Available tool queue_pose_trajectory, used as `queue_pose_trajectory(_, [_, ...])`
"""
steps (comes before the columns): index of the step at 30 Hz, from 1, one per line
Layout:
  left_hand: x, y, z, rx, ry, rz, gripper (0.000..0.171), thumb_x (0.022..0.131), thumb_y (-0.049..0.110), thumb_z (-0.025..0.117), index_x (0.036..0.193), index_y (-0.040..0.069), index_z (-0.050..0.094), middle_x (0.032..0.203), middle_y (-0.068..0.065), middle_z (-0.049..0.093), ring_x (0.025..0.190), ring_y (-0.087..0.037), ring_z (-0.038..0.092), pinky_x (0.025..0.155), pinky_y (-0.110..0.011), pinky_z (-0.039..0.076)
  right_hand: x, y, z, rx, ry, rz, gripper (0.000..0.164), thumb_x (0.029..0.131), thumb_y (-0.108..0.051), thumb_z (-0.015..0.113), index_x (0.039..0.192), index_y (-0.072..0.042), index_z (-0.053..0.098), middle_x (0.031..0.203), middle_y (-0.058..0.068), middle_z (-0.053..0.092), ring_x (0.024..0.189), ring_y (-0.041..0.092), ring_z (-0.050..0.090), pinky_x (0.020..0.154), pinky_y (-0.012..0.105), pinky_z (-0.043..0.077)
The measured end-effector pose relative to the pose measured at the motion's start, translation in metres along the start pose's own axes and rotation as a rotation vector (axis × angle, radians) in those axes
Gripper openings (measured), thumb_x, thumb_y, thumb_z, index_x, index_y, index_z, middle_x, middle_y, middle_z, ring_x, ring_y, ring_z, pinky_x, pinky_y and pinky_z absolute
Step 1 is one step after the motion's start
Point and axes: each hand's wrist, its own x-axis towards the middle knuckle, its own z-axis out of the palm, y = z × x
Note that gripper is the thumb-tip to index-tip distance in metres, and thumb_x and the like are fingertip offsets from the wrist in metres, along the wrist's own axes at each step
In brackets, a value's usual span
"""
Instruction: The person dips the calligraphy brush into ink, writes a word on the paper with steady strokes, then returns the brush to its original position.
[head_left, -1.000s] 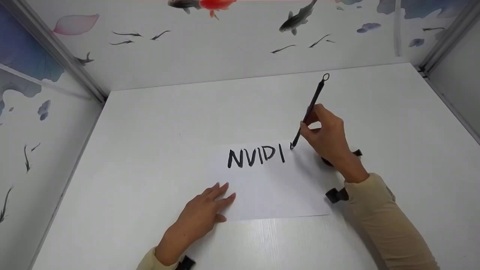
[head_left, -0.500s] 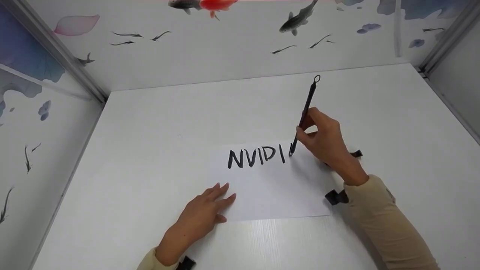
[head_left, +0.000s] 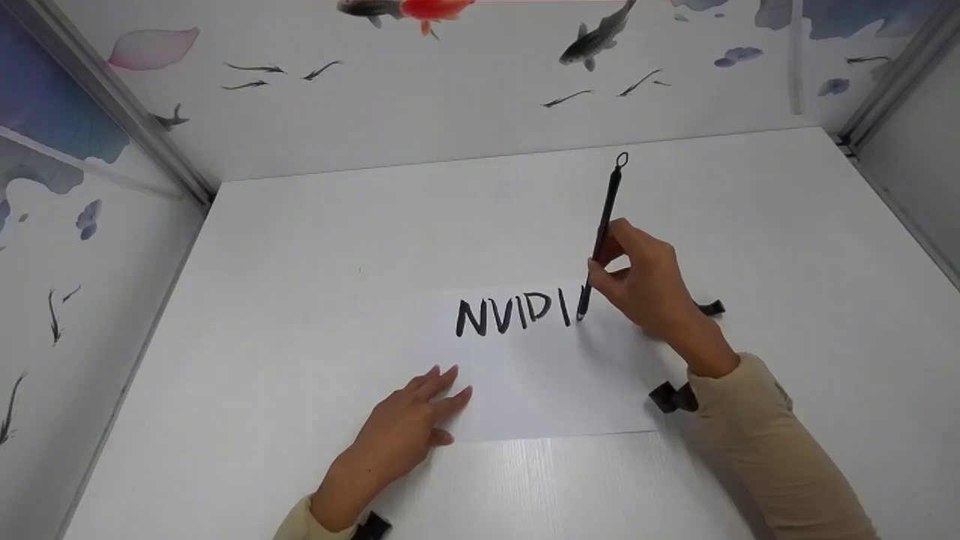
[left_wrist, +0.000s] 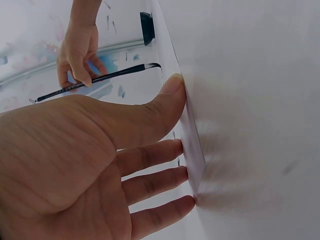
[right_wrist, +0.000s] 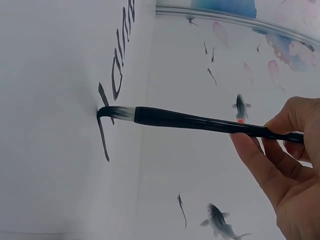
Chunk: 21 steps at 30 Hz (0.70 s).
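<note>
A black-handled writing brush (head_left: 609,199) stands nearly upright with a loop at its top end. My right hand (head_left: 643,281) pinches its handle between thumb and fingers. In the right wrist view the bristles (right_wrist: 112,111), dark at the tip and pale near the handle, bend against the white paper (head_left: 547,397). Black letters (head_left: 504,313) reading NVIDI run along the paper's upper part, with a further slanted stroke under the brush tip. My left hand (head_left: 405,424) rests on the paper's lower left with its fingers spread; the left wrist view shows thumb and fingertips touching the sheet's edge.
The white table (head_left: 262,315) extends round the paper. Behind it rises a white wall panel (head_left: 450,105) printed with fish, and another panel (head_left: 90,315) stands at the left. A small dark bowl (left_wrist: 147,28) shows beyond the paper in the left wrist view.
My right hand has moved down and slightly left with the brush, whose tip has drawn a slanted stroke right of the last I. The left hand stays in place.
</note>
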Motion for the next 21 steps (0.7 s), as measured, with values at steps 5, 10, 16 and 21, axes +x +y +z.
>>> queue_pose_trajectory(5, [0.0, 0.0, 0.0, -0.006, -0.01, -0.006, 0.06, 0.08, 0.018, 0.076, 0.136, 0.016, 0.056, 0.145, -0.01, 0.044, 0.131, -0.033, 0.041, 0.096, -0.046, 0.045, 0.002, -0.004, -0.005, -0.03, 0.052, -0.038, 0.023, 0.079, 0.007, 0.069, 0.097, 0.001, 0.056, 0.085, 0.006, 0.063, 0.079, 0.013, 0.064, 0.061, 0.025, 0.056])
queue_pose_trajectory(10, [0.0, 0.0, 0.0, -0.005, -0.009, -0.017, 0.06, 0.08, 0.018, 0.076, 0.136, 0.016, 0.056, 0.146, -0.009, 0.043, 0.132, -0.032, 0.041, 0.097, -0.047, 0.044, 0.005, 0.005, -0.006, -0.091, 0.13, -0.085, 0.023, 0.079, 0.007, 0.069, 0.096, 0.003, 0.055, 0.085, 0.01, 0.063, 0.079, 0.015, 0.065, 0.059, 0.027, 0.056])
queue_pose_trajectory(16, [-0.001, 0.0, 0.001, -0.005, -0.001, -0.013, 0.06, 0.08, 0.018, 0.076, 0.136, 0.017, 0.056, 0.146, -0.009, 0.044, 0.132, -0.032, 0.041, 0.097, -0.047, 0.043, 0.005, 0.018, -0.004, -0.099, 0.198, -0.085, 0.023, 0.08, 0.006, 0.069, 0.097, 0.003, 0.054, 0.086, 0.012, 0.063, 0.08, 0.018, 0.066, 0.06, 0.017, 0.053])
queue_pose_trajectory(21, [0.0, -0.001, 0.001, 0.002, 0.005, 0.005, 0.059, 0.08, 0.019, 0.076, 0.136, 0.016, 0.056, 0.145, -0.01, 0.044, 0.131, -0.033, 0.041, 0.096, -0.047, 0.044, 0.003, 0.025, -0.003, -0.103, 0.21, -0.072, 0.023, 0.081, 0.005, 0.069, 0.099, 0.004, 0.054, 0.087, 0.012, 0.062, 0.081, 0.018, 0.066, 0.063, 0.009, 0.049])
